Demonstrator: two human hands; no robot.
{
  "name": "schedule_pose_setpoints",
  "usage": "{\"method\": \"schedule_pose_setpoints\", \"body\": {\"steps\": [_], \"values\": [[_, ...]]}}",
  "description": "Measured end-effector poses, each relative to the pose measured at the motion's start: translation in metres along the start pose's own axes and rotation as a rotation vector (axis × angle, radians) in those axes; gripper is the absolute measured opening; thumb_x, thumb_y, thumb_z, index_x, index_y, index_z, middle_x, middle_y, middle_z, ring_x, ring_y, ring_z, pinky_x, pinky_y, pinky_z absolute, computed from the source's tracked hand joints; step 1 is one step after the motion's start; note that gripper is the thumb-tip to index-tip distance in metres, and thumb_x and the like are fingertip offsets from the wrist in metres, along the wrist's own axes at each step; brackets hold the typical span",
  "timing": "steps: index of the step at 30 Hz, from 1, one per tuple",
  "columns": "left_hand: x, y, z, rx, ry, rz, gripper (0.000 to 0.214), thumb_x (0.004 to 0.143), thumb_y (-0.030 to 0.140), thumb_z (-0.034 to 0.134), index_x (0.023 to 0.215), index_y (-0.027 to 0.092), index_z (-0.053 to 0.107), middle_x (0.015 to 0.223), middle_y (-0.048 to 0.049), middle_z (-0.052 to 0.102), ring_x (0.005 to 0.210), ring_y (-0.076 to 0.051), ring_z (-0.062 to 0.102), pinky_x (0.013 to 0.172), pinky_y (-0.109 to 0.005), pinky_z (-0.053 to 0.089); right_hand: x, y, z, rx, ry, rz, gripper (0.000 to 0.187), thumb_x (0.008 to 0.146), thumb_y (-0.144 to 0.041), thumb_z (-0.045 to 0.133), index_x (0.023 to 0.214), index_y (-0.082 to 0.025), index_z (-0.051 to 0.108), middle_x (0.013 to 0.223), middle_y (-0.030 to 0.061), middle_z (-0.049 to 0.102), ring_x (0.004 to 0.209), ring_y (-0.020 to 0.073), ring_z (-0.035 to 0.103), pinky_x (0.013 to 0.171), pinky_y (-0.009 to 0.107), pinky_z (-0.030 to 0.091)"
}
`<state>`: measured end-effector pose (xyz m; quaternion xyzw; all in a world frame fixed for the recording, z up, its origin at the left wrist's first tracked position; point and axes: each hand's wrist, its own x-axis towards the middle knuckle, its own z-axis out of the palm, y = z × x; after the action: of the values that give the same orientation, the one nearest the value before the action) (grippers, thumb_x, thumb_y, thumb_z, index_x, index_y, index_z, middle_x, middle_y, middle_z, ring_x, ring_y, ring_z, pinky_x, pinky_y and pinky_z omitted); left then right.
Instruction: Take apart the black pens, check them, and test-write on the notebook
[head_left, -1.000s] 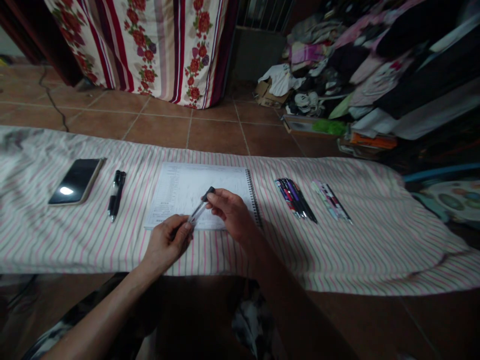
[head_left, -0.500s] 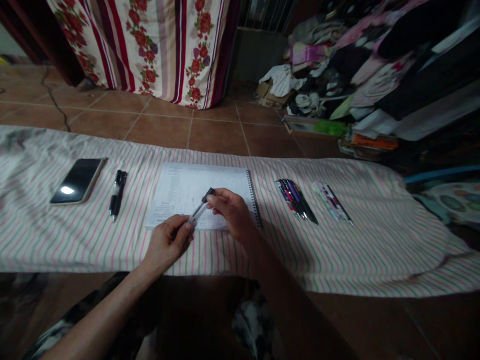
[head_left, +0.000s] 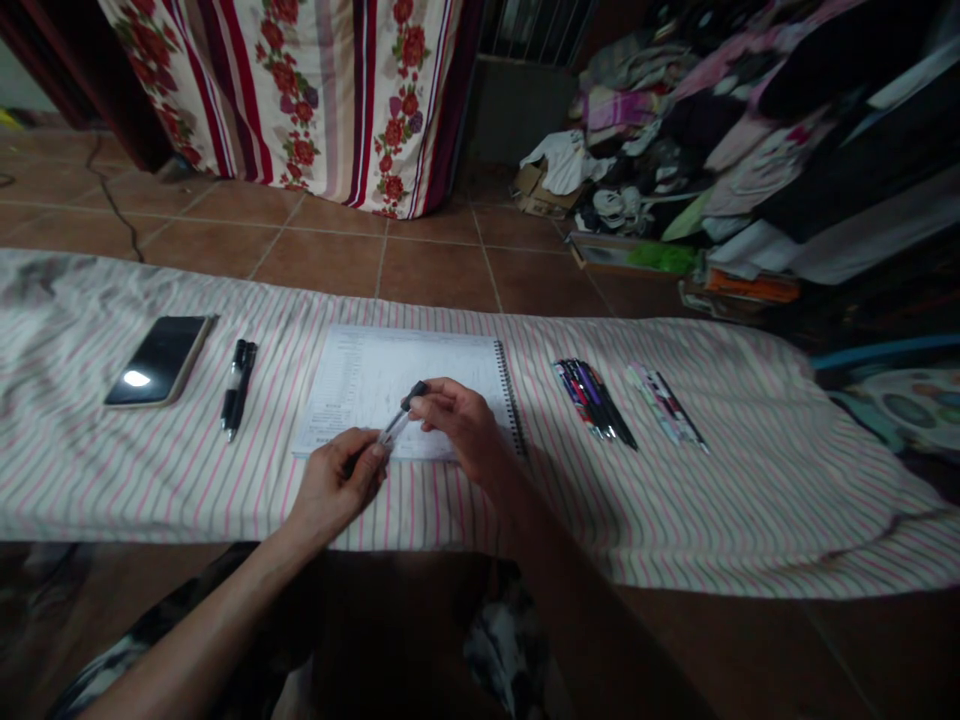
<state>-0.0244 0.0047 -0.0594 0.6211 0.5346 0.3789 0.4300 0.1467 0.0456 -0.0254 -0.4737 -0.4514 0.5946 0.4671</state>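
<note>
The left hand (head_left: 337,478) pinches the lower end of a clear pen (head_left: 395,424) and the right hand (head_left: 459,420) grips its black upper end (head_left: 415,394), the pen slanting above a spiral notebook (head_left: 427,358) near the centre of the frame. On the striped cloth (head_left: 757,480), a phone (head_left: 159,362) and two dark pens (head_left: 238,392) lie at left, two groups of pens (head_left: 594,403) right of centre.

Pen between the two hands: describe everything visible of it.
The pen is slim, with a clear, plastic-looking barrel, something dark inside it and a black, cap-like end. It slants over the notebook, black end pointing away and to the right. The left hand grips and hides the near end; the right hand pinches the black end.
</note>
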Motion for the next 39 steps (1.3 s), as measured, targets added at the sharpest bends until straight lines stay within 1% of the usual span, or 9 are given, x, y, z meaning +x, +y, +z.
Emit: {"method": "schedule_pose_setpoints", "body": {"steps": [5,9,13,18,22,27,32,35,39], "values": [[0.000,-0.001,0.001,-0.024,0.027,-0.005,0.024,0.083,0.037,0.052,0.089,0.017,0.063,0.065,-0.0012,0.062,0.058,-0.013,0.057,0.053,-0.024,0.044,0.000,0.001,0.001,-0.025,-0.037,0.005,0.020,0.066,-0.031,0.067,0.082,-0.019,0.062,0.072,0.0004,0.066,0.068,0.0131,0.059,0.062,0.026,0.045],[0.000,0.000,0.001,0.019,0.023,0.014,0.024,0.084,0.037,0.050,0.088,0.018,0.064,0.066,-0.0011,0.062,0.060,-0.013,0.057,0.056,-0.024,0.045,0.000,0.002,0.001,-0.022,-0.037,0.015,0.021,0.066,-0.031,0.067,0.082,-0.019,0.062,0.071,0.0001,0.065,0.067,0.0129,0.059,0.061,0.027,0.044],[0.000,0.001,0.000,0.037,0.017,0.041,0.024,0.085,0.037,0.049,0.087,0.018,0.063,0.068,-0.0006,0.062,0.062,-0.013,0.057,0.059,-0.025,0.045,-0.001,0.003,0.004,-0.023,-0.030,0.033,0.022,0.064,-0.030,0.069,0.081,-0.019,0.062,0.066,-0.0007,0.065,0.062,0.0119,0.056,0.060,0.027,0.043],[0.000,0.004,-0.002,0.053,0.019,0.031,0.025,0.085,0.038,0.049,0.089,0.018,0.063,0.069,-0.0007,0.062,0.063,-0.014,0.058,0.060,-0.025,0.045,-0.001,0.006,0.009,-0.039,-0.017,0.047,0.022,0.062,-0.031,0.069,0.079,-0.018,0.062,0.064,-0.0017,0.063,0.059,0.0108,0.055,0.059,0.026,0.043],[0.001,0.006,-0.003,0.059,0.015,0.041,0.025,0.085,0.037,0.048,0.086,0.017,0.064,0.068,-0.0006,0.062,0.064,-0.014,0.058,0.061,-0.026,0.045,-0.002,0.007,0.011,-0.028,-0.036,0.038,0.021,0.062,-0.030,0.069,0.078,-0.018,0.063,0.064,-0.0023,0.062,0.060,0.0104,0.054,0.059,0.026,0.042],[0.001,0.006,-0.003,0.010,0.033,0.036,0.024,0.085,0.035,0.049,0.087,0.017,0.064,0.065,0.0002,0.061,0.062,-0.013,0.057,0.060,-0.026,0.045,-0.003,0.007,0.016,-0.021,-0.038,0.057,0.020,0.062,-0.030,0.069,0.076,-0.018,0.062,0.061,-0.0041,0.060,0.058,0.0093,0.051,0.060,0.025,0.041],[0.001,0.008,-0.003,0.037,0.043,0.065,0.022,0.084,0.034,0.050,0.085,0.017,0.065,0.066,-0.0006,0.062,0.063,-0.013,0.058,0.061,-0.026,0.045,-0.005,0.009,0.019,-0.040,-0.062,0.037,0.017,0.063,-0.030,0.068,0.074,-0.019,0.060,0.059,-0.0046,0.058,0.058,0.0096,0.052,0.059,0.025,0.041],[0.000,0.010,-0.003,0.019,0.042,0.054,0.021,0.084,0.033,0.050,0.086,0.018,0.065,0.065,0.0000,0.062,0.062,-0.013,0.058,0.060,-0.026,0.045,-0.005,0.010,0.019,-0.056,-0.096,0.018,0.015,0.065,-0.030,0.066,0.075,-0.020,0.060,0.062,-0.0038,0.059,0.060,0.0103,0.053,0.061,0.026,0.042],[0.000,0.008,-0.002,-0.022,0.044,0.008,0.022,0.083,0.035,0.052,0.086,0.017,0.065,0.064,0.0000,0.062,0.061,-0.013,0.057,0.059,-0.025,0.044,-0.004,0.013,0.020,-0.081,-0.079,0.009,0.013,0.066,-0.029,0.066,0.074,-0.021,0.060,0.064,-0.0023,0.061,0.061,0.0117,0.055,0.061,0.028,0.043]]}}
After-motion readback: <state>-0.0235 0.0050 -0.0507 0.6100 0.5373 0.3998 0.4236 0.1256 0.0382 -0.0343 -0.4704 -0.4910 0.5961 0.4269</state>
